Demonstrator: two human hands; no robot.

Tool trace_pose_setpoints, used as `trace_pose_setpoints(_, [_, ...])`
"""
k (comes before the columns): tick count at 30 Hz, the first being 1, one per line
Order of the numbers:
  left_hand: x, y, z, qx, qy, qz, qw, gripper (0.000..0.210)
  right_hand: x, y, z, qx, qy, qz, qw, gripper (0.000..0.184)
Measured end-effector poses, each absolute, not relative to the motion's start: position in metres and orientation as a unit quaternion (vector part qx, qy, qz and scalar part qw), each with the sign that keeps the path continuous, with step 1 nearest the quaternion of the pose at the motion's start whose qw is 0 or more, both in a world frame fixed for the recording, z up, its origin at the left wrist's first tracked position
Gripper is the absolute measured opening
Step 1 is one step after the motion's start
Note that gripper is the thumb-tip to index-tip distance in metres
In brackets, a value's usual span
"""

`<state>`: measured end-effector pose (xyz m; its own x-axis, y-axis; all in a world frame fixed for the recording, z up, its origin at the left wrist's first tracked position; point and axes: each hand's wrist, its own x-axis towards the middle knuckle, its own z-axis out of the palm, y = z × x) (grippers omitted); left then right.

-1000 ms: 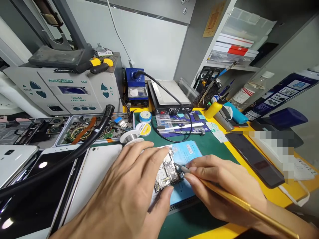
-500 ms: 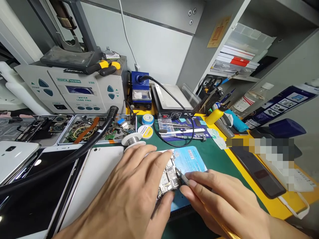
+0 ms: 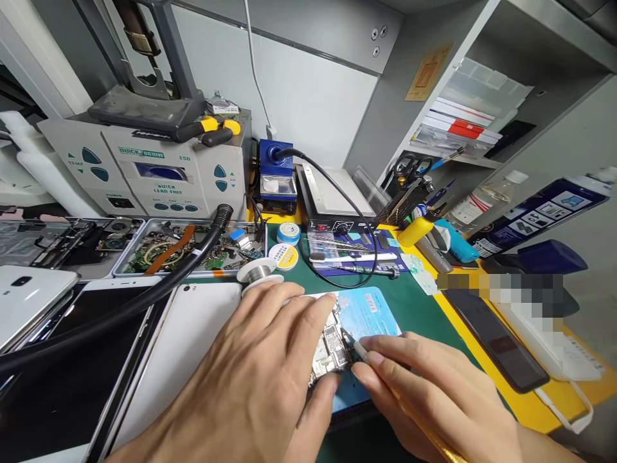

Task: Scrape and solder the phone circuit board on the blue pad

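My left hand (image 3: 270,360) is closed around the edges of a phone circuit board (image 3: 330,350), steadying it between thumb and fingers. Part of the board is hidden under that hand. Beneath it lies a light blue printed pad (image 3: 369,321). My right hand (image 3: 429,386) pinches a thin pen-like tool (image 3: 357,350) with a gold handle and a narrow pointed metal blade, probably a craft knife. Its tip meets the board's right side, though I cannot tell whether it touches a component. Just beyond my left hand stands a solder spool (image 3: 260,273).
Several phones lie at left, including a white one (image 3: 193,328), with a thick black hose (image 3: 168,289) across them. Behind are a hot-air station (image 3: 164,167), a parts tray (image 3: 159,247) and a blue soldering station (image 3: 277,167). A dark phone (image 3: 496,334) lies right.
The view has shifted slightly. Both hands keep their holds on the board and the tool, whose tip stays at almost the same spot on the board's right side.
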<state>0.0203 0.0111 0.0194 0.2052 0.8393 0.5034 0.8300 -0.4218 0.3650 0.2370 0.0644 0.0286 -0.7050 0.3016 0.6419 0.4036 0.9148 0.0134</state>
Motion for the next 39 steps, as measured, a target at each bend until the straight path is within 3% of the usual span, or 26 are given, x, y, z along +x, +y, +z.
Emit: trace_pose_setpoints(39, [0.0251, 0.016, 0.0241, 0.765, 0.541, 0.347, -0.038, 0.051, 0.2362, 0.0653, 0.0252, -0.186, -0.919, -0.039, 0.345, 0.004])
